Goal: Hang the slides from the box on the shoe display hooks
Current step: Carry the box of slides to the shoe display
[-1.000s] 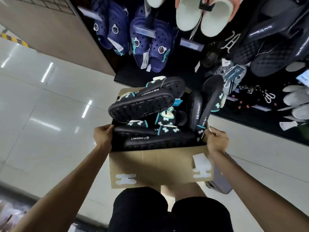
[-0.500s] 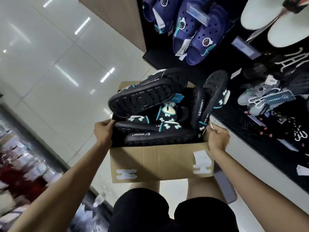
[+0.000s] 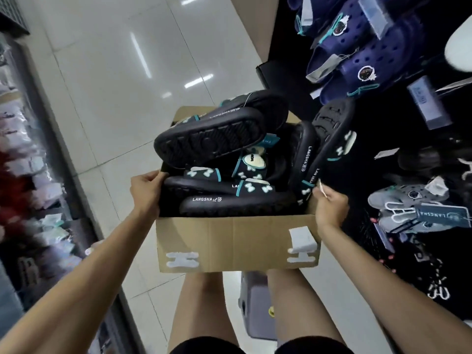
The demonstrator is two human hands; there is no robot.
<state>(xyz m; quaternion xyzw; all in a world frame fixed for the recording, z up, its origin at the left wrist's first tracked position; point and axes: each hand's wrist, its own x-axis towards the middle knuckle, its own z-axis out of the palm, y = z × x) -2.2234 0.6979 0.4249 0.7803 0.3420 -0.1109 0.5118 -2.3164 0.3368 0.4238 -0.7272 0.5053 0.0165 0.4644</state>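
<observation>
Box [image 3: 235, 241]: a person is holding the open cardboard carton in the air above a white tiled floor [image 3: 107, 72].
Left hand [image 3: 146, 191]: gripping the box's left rim, fingers curling over the edge.
Right hand [image 3: 330, 206]: gripping the right rim at the near corner.
Slides [image 3: 212, 139]: black pairs are piling inside the box, some jutting above its rim.
Display [image 3: 383, 60]: navy clogs are hanging at the right.

A single head-worn wide-angle camera looks steeply down, close over the cardboard box [image 3: 237, 241] held at arm's length, with tiled floor [image 3: 107, 98] left and the shoe display [image 3: 383, 72] right.
</observation>
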